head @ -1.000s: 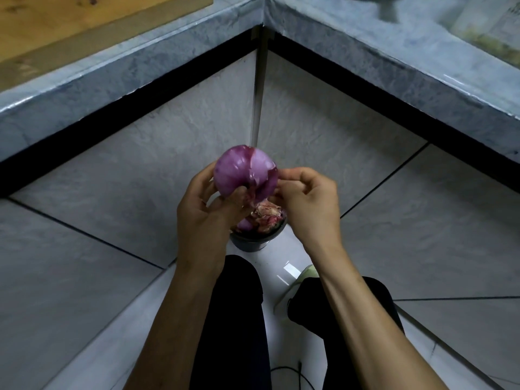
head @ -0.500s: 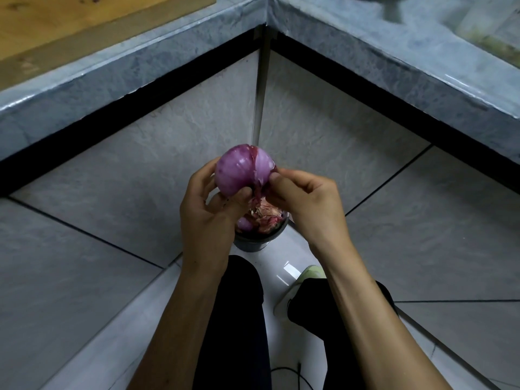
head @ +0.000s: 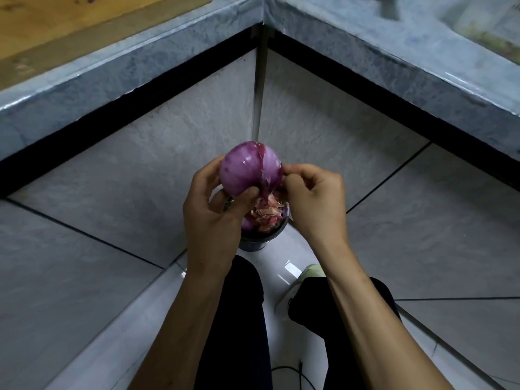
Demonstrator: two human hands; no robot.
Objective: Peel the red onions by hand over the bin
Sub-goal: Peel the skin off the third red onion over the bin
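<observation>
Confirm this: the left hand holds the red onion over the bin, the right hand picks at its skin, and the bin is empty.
Wrong on one count: the bin is not empty; the head view shows peelings in it. The left hand does hold the onion over it, and the right hand picks at the skin.

Over one second, the right hand (head: pixel 315 204) closes in on the red onion (head: pixel 249 167) from the 3 o'clock side: its fingertips (head: pixel 289 171), first curled just clear of the bulb, now press against the onion's right flank. The onion turns slightly in the left hand (head: pixel 212 218), so the torn seam of loose skin (head: pixel 264 178) shifts from the bulb's right edge toward its middle and hangs down at 6 o'clock toward the bin (head: pixel 261 237).
</observation>
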